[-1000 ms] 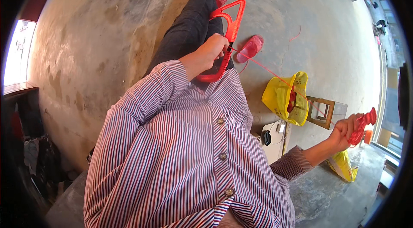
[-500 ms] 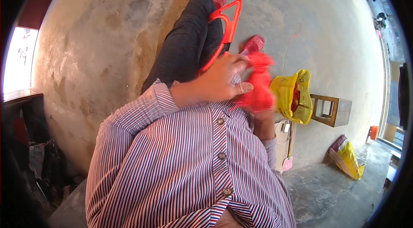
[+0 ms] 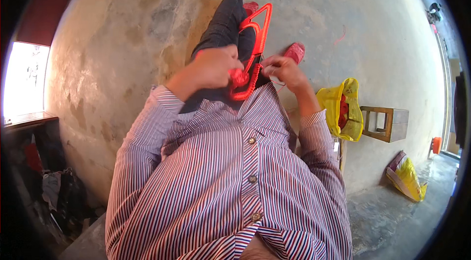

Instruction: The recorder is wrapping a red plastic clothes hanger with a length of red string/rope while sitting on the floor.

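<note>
A bright red, cord-wrapped frame (image 3: pixel 265 29), shaped somewhat like a clothes hanger, lies over my dark-trousered lap with its pointed end away from me. At its left side, my left hand (image 3: pixel 211 67), a little blurred, is closed on a bundle of red cord (image 3: pixel 239 78). My right hand (image 3: pixel 287 71) is on the other side, thumb and fingers pinched together close to the wrapped bar. A thin red strand hangs beneath those fingers, and they seem to grip it. The bundle and my left hand hide part of the frame's near end.
On the right stands a yellow basket (image 3: pixel 329 108) with red material inside, beside a small wooden stool (image 3: pixel 398 125). Farther right lies a yellow bag (image 3: pixel 409 179). My legs stretch forward across the concrete floor, near red shoes (image 3: pixel 296 53). Dark clutter (image 3: pixel 59 191) sits at the left.
The red bundle has passed from my right hand to my left. My left hand has moved left, and my right hand has come up beside the frame.
</note>
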`<state>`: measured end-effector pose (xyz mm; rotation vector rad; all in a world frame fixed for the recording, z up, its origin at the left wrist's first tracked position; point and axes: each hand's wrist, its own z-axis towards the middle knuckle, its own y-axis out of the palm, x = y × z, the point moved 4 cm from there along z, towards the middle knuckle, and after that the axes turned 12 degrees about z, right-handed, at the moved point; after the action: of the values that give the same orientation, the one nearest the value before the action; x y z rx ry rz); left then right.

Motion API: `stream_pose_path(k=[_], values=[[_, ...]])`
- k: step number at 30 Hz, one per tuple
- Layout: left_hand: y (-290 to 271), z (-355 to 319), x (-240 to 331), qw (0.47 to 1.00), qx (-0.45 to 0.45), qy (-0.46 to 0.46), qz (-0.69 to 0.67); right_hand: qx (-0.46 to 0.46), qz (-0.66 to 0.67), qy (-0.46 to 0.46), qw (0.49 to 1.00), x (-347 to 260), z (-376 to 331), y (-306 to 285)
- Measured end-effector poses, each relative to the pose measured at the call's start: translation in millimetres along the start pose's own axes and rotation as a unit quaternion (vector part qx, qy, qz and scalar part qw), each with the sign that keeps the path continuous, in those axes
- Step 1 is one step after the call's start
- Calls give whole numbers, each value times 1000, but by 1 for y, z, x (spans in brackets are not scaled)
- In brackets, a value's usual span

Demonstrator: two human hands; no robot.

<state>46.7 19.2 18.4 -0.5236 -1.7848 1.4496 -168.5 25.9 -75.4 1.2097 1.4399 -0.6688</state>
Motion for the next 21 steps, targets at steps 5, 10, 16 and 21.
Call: stream_pose_path(k=[5,10,16,21], values=[[33,26,12,986,55,-64,-144,-88,35,78,992,1,-11,32],[36,32,-7,947,152,-149,-239,153,-171,-168,959,-16,-25,-26],[86,48,-19,668,16,-304,-679,188,420,-317,829,-42,-80,-97],[101,51,3,647,-9,-281,-709,-56,474,-322,817,-69,-164,-166]])
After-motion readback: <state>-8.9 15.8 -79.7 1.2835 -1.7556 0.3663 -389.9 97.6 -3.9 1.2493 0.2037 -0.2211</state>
